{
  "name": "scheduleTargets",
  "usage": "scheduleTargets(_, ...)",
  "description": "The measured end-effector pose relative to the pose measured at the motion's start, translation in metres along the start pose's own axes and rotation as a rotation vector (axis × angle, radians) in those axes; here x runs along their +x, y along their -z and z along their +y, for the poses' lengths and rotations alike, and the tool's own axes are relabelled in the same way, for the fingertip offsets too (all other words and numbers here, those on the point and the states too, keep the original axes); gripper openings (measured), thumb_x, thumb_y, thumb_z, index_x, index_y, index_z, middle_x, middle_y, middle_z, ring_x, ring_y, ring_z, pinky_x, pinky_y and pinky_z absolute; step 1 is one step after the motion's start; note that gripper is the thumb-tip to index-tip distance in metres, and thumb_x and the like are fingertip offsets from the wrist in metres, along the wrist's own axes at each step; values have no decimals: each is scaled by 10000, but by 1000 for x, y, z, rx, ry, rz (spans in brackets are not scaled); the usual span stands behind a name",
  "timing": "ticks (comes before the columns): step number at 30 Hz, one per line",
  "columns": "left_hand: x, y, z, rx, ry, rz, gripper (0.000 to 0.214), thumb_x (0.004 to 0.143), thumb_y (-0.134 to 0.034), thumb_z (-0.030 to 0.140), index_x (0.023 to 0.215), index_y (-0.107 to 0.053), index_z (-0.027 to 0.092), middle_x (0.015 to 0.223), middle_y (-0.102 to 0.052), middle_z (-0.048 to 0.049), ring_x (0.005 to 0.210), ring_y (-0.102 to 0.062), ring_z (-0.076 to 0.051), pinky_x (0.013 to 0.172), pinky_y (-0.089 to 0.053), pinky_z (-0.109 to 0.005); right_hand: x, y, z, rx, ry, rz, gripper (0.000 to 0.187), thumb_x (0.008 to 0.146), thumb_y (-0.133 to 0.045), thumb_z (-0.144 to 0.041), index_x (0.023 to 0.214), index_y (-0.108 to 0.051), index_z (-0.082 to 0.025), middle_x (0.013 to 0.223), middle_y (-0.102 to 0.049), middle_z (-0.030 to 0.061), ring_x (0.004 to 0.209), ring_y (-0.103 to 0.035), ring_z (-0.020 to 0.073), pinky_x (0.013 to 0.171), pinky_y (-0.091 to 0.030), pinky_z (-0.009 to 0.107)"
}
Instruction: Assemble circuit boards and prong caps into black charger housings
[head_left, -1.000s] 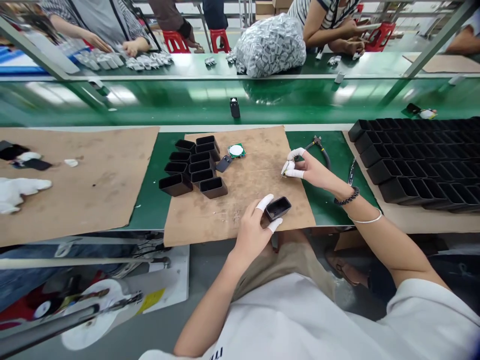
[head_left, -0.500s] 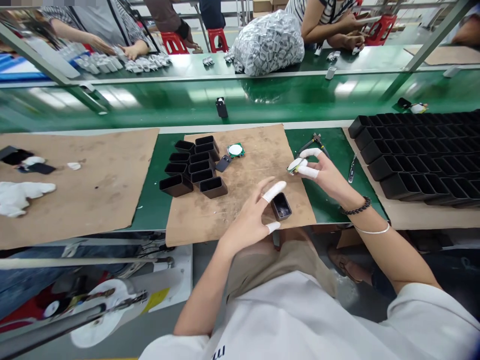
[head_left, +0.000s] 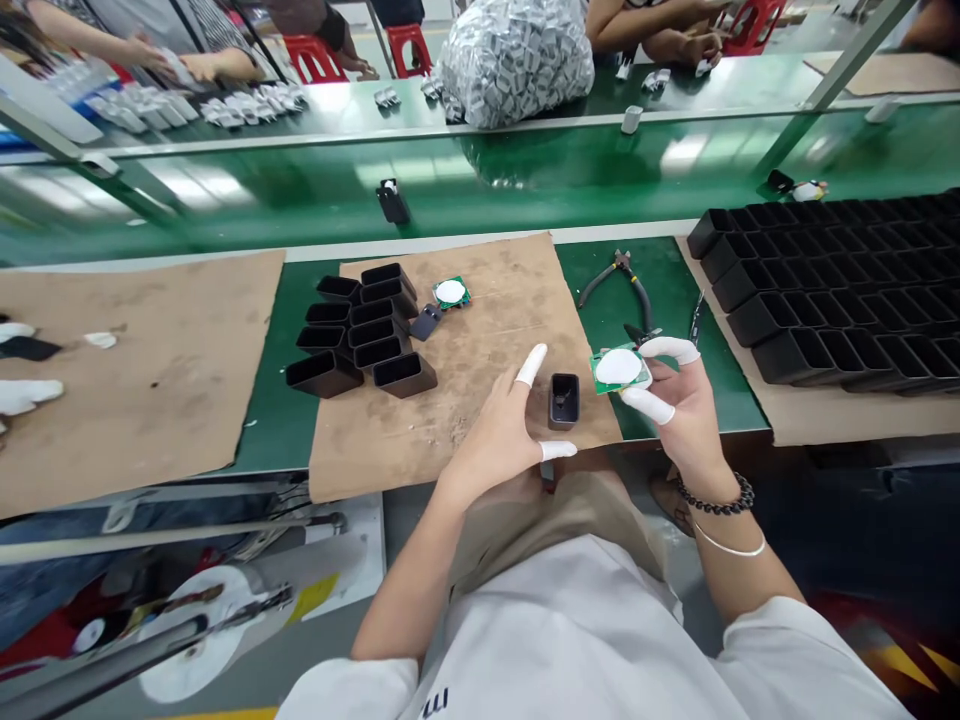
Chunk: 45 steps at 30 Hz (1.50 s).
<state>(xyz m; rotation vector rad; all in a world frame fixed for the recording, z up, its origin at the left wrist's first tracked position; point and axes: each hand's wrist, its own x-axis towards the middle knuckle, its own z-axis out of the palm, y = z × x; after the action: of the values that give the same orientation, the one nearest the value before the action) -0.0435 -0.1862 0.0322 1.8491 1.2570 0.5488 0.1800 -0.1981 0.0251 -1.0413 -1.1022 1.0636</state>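
Observation:
Between the thumb and index finger of my right hand [head_left: 675, 395] is a green circuit board [head_left: 602, 384] with a round white pad on its face. My left hand [head_left: 506, 430] is open, thumb and index finger spread on either side of a small black plastic case [head_left: 564, 402], which stands with its open end up on the cardboard [head_left: 487, 345]. I cannot tell whether the fingers touch the case. White finger cots cover the thumb and index tips of both hands. Another green board with a white disc [head_left: 451, 292] lies farther back, beside a small black cover [head_left: 426, 322].
Several empty black cases [head_left: 382, 320] stand grouped at left on the cardboard. Black-handled pliers [head_left: 621, 275] and a slim tool [head_left: 697, 315] lie at right. Rows of black cases [head_left: 825, 300] fill the right side. A co-worker's gloved hand [head_left: 30, 395] is at far left.
My right hand has moved nearer to me with the circuit board, whose white face now shows more fully. The black case stands straighter, and my left hand stays open by it. The view has shifted.

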Motion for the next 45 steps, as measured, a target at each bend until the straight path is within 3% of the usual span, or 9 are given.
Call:
scheduleTargets(2, 6, -2, -6, -107, -71, -3, 969, 704, -863, 295, 1554, -398, 281, 1518, -535, -111, 1400, -505, -329, 1169, -411, -478, -4, -5, 3, -25, 74, -25, 528, 660, -935, -321, 1059, -591, -306, 969, -720, -5, 957, -741, 209, 908, -617, 368)
scheduleTargets(5, 11, -7, -5, -225, -86, 55, 716, 695, -860, 245, 1365, -607, 224, 1406, -648, -95, 1327, -581, -310, 1152, -436, -459, -11, -11, 8, -115, 224, -40, 483, 678, -921, -313, 1056, -622, -289, 1029, -712, 15, 993, -730, 210, 911, -623, 363)
scheduleTargets(8, 3, -7, 7, -224, -121, 159, 689, 674, -871, 216, 1322, -638, 239, 1393, -661, -76, 1318, -590, -305, 1149, -432, -461, -19, -12, 9, -279, 417, -80, 413, 736, -873, -291, 1084, -650, -290, 1025, -742, 37, 956, -737, 228, 891, -631, 394)
scheduleTargets(13, -15, 2, 26, -176, -204, 191, 624, 703, -834, 176, 1296, -658, 259, 1376, -677, -65, 1301, -605, -290, 1143, -426, -449, -29, -11, -6, -403, 630, -165, 468, 772, -812, -185, 1186, -667, -350, 1057, -781, 29, 1039, -745, 288, 935, -624, 488)
scheduleTargets(17, -18, 4, 33, -162, -252, 222, 617, 705, -819, 150, 1293, -658, 249, 1352, -693, -71, 1276, -627, -287, 1134, -434, -443, -32, -13, -18, -405, 670, -214, 552, 765, -794, -135, 1246, -660, -371, 1134, -774, 24, 1119, -732, 312, 978, -614, 524)
scheduleTargets(23, -20, 5, 39, -213, -277, 185, 610, 691, -829, 114, 1262, -665, 256, 1349, -693, -59, 1283, -623, -285, 1145, -444, -441, -33, -16, -24, -460, 766, -200, 572, 814, -739, -138, 1343, -641, -335, 903, -780, 17, 842, -767, 259, 818, -663, 432)
scheduleTargets(31, -24, 6, 36, -193, -270, 216, 609, 680, -835, 135, 1255, -676, 258, 1323, -715, -53, 1255, -646, -281, 1135, -446, -435, -37, -17, -31, -632, 859, -178, 705, 824, -723, -150, 1471, -549, -370, 1055, -796, 31, 882, -779, 258, 724, -681, 387)
scheduleTargets(40, -24, 3, 34, -245, -246, 186, 606, 665, -851, 138, 1237, -687, 252, 1316, -717, -55, 1275, -635, -295, 1156, -444, -449, -38, -19, -37, -628, 847, -214, 719, 783, -782, -110, 1425, -590, -368, 1257, -754, 68, 1033, -773, 297, 796, -687, 380)
scheduleTargets(45, -25, 3, 31, -266, -243, 179, 622, 667, -833, 108, 1252, -680, 254, 1330, -711, -47, 1301, -620, -295, 1169, -440, -453, -37, -21, -40, -648, 886, -223, 655, 775, -763, -73, 1366, -624, -317, 1255, -752, 90, 1101, -753, 277, 876, -674, 362)
